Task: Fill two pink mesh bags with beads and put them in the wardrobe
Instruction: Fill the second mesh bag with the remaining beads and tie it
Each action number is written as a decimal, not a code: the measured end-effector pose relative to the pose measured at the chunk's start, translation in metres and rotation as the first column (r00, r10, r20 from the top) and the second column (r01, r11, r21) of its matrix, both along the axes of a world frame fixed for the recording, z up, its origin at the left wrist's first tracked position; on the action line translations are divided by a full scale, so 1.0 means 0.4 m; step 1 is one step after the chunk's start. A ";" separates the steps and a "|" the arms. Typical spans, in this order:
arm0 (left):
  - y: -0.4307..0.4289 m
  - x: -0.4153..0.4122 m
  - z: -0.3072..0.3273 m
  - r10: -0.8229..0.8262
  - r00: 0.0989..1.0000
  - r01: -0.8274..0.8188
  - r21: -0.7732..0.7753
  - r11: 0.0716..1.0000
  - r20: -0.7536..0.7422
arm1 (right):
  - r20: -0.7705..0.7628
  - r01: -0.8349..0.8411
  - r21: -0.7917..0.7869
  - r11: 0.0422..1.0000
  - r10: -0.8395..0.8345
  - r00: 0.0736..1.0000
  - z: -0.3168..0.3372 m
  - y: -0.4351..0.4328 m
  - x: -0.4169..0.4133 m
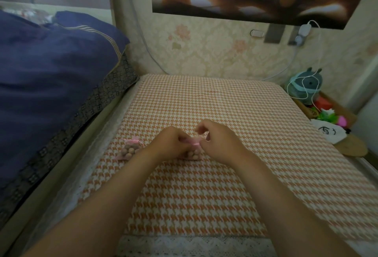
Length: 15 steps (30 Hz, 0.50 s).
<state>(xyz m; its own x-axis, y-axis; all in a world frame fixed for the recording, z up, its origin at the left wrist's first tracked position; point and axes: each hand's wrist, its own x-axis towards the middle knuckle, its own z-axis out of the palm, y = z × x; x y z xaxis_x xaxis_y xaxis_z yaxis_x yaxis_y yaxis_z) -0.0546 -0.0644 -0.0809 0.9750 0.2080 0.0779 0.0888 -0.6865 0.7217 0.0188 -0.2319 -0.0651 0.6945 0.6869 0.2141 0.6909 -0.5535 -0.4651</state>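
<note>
Centre frame, on the houndstooth cloth (pixel 204 103): left hand (pixel 173 142) and right hand (pixel 221 142) both pinch the pink neck of the second mesh bag (pixel 194 148), which holds round brown beads (pixel 191 155). The first bag (pixel 129 150), also bead-filled with its neck gathered, lies just left of the left wrist. Judgement: light, soft, lumpy, and the mesh may snag; best held at the cinched neck.

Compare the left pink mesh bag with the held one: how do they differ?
The left bag lies untouched; the held bag is pinched at its top by the left hand and right hand. The left bag shows whole; the held bag is half hidden. Both hold brownish beads.
</note>
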 end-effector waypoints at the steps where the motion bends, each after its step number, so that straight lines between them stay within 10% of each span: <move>1: -0.004 0.000 0.001 0.003 1.000 -0.003 -0.022 1.000 -0.002 | -0.047 -0.001 -0.013 1.000 0.000 0.999 0.004 -0.005 0.002; 15: 0.053 -0.041 0.024 0.011 0.998 -0.002 0.137 0.991 -0.064 | -0.159 0.134 -0.103 0.986 -0.149 0.976 -0.002 -0.034 0.031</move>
